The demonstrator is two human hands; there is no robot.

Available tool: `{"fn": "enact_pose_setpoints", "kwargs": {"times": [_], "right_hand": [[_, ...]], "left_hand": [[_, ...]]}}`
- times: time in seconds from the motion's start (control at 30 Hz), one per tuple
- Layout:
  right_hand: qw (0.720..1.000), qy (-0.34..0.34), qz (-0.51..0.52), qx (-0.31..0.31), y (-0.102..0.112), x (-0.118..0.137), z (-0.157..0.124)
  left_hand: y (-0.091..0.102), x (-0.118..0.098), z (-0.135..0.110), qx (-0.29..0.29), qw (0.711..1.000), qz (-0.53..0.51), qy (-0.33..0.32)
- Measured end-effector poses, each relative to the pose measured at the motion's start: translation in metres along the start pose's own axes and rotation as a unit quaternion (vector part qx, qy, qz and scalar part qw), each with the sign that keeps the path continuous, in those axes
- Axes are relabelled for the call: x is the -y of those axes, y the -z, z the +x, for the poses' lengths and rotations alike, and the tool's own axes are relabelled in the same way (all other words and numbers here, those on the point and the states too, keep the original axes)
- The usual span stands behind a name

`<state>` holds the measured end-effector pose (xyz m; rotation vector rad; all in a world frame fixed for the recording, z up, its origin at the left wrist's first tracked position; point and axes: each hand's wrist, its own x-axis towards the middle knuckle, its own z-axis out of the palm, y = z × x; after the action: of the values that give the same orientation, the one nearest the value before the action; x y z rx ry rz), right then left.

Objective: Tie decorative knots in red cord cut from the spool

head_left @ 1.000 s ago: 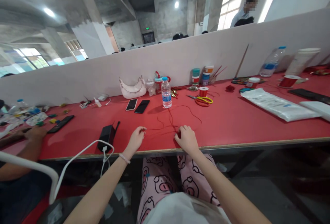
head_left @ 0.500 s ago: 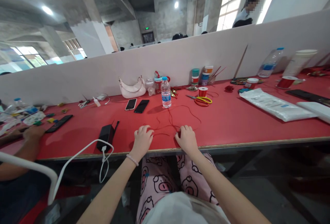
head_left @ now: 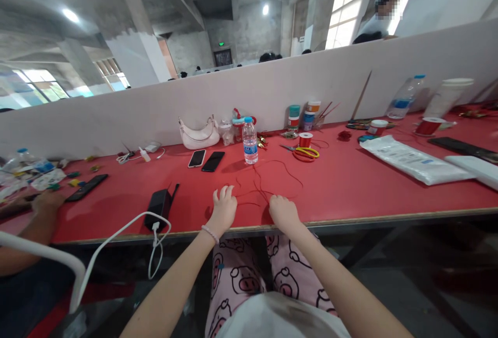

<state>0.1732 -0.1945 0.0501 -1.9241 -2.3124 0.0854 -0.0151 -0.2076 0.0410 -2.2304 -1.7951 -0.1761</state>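
Note:
Thin red cords [head_left: 257,185] lie on the red tabletop, with strands running from the base of a water bottle [head_left: 250,146] towards my hands. My left hand [head_left: 224,208] is beside the loose strands on the left, fingers raised and apart; nothing shows in its grasp. Curled closed near the table's front edge, my right hand [head_left: 285,212] meets the cords at its fingertips, which are partly hidden under the hand. One strand curves over the table to the right of the bottle.
Yellow-and-red-handled scissors [head_left: 307,153] and a red thread spool [head_left: 305,139] lie behind my right hand. Two phones [head_left: 213,161], a white handbag [head_left: 200,134] and a black power adapter [head_left: 158,208] are to the left. A plastic package [head_left: 416,159] lies right; another person's arm [head_left: 41,218] rests far left.
My left hand has shifted slightly right, and its fingers have lifted and spread. The right hand's fingers have curled in further at the cords.

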Motion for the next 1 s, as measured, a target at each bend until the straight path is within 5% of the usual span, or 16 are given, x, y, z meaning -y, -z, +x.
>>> {"fn": "enact_pose_setpoints", "kwargs": {"times": [0.7,1.0], "right_hand": [[0.987,0.05,0.149,-0.011,-0.009,-0.012,0.01],[0.984,0.105,0.139,-0.047,-0.007,-0.047,0.067]], "left_hand": [[-0.005,-0.049,0.041,-0.031,0.989,-0.125,0.074],[-0.016,-0.042,0.034,-0.035,0.98,-0.174,0.092]]}}
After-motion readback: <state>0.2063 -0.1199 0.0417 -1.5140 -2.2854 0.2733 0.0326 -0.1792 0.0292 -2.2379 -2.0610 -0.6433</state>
